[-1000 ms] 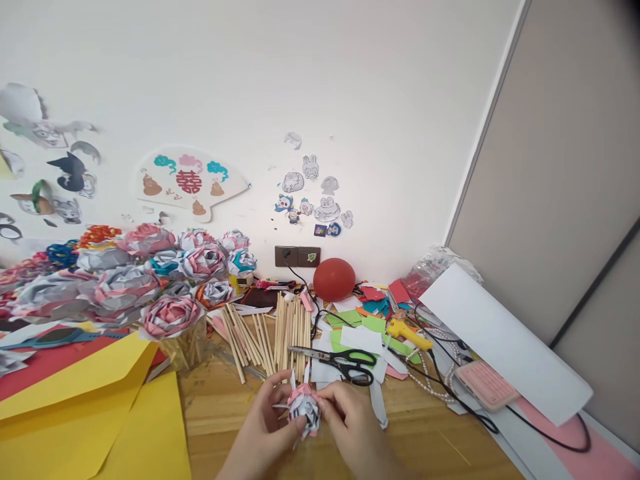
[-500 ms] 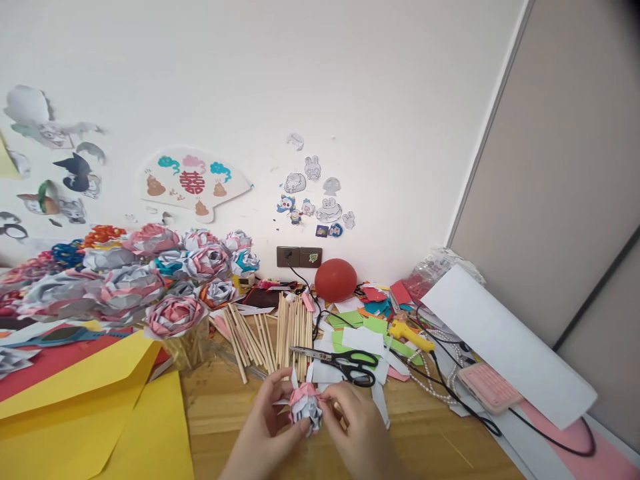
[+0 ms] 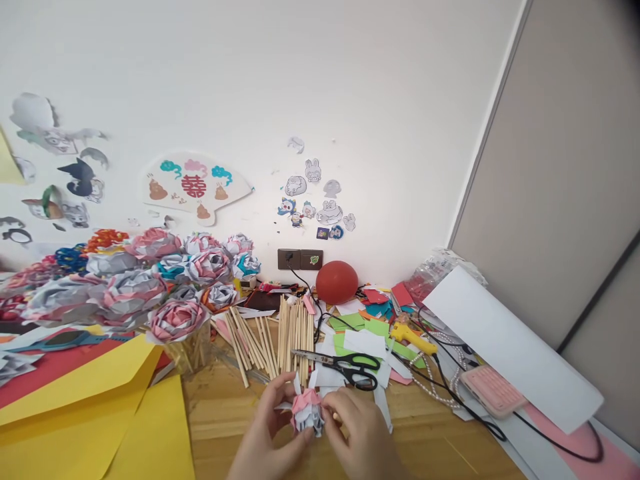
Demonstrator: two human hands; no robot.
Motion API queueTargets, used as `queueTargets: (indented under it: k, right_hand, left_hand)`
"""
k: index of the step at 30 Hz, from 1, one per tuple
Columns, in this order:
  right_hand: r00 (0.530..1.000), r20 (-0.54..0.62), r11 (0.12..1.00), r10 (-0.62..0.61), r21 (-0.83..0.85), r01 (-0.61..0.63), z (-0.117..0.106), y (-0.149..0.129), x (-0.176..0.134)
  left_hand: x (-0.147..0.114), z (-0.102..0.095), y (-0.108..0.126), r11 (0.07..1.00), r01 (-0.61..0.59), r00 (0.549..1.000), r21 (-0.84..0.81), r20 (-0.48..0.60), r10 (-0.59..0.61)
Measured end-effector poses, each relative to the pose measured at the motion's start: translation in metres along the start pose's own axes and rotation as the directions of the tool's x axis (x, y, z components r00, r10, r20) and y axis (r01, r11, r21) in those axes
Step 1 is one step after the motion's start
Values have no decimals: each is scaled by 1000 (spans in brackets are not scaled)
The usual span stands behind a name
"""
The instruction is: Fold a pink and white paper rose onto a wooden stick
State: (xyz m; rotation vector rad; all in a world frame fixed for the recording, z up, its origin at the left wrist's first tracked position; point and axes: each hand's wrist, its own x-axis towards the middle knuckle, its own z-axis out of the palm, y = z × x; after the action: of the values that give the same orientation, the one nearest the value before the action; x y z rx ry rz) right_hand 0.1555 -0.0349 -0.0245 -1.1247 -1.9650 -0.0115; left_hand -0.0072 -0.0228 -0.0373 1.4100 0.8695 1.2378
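A small pink and white folded-paper flower point(image 3: 307, 409) is held above the wooden table at the front centre. My left hand point(image 3: 273, 427) grips it from the left, with the thumb at its lower edge and the fingers curled behind. White paper strips stick up from the flower's top. My right hand point(image 3: 357, 427) pinches the flower's right edge between thumb and fingers. Just beyond my hands lie black-handled scissors point(image 3: 350, 365), their blades pointing left over wooden sticks point(image 3: 295, 330).
Many finished paper flowers point(image 3: 177, 319) crowd the left. Yellow paper point(image 3: 155, 427) covers the front left. A red balloon point(image 3: 337, 283), green paper scraps point(image 3: 347, 321), a yellow glue gun point(image 3: 413, 337) with its cable, and a pink keypad-like thing point(image 3: 494, 388) lie to the right.
The view has shifted slightly, so the whole scene sits a little lower. Both hands keep hold of the paper flower, with only slight finger movement.
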Motion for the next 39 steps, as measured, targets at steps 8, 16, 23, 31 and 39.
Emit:
queueTargets:
  k: [8, 16, 23, 31, 39]
  right_hand:
    - [995, 43, 980, 91, 176, -97, -1, 6, 2]
    - [995, 71, 980, 71, 181, -82, -6, 1, 4]
    - [985, 148, 974, 92, 190, -120, -8, 1, 5]
    - [964, 187, 911, 190, 331, -244, -7, 2, 6]
    - [940, 240, 859, 242, 397, -323, 0, 5, 4]
  left_hand:
    - [1, 1, 7, 991, -26, 1000, 134, -1, 26]
    - [2, -2, 18, 865, -236, 971, 442, 132, 197]
    - [1, 0, 23, 855, -263, 961, 447, 202, 190]
    - [6, -5, 12, 990, -52, 999, 129, 21, 49]
    - [14, -10, 6, 971, 5, 997, -241, 71, 13]
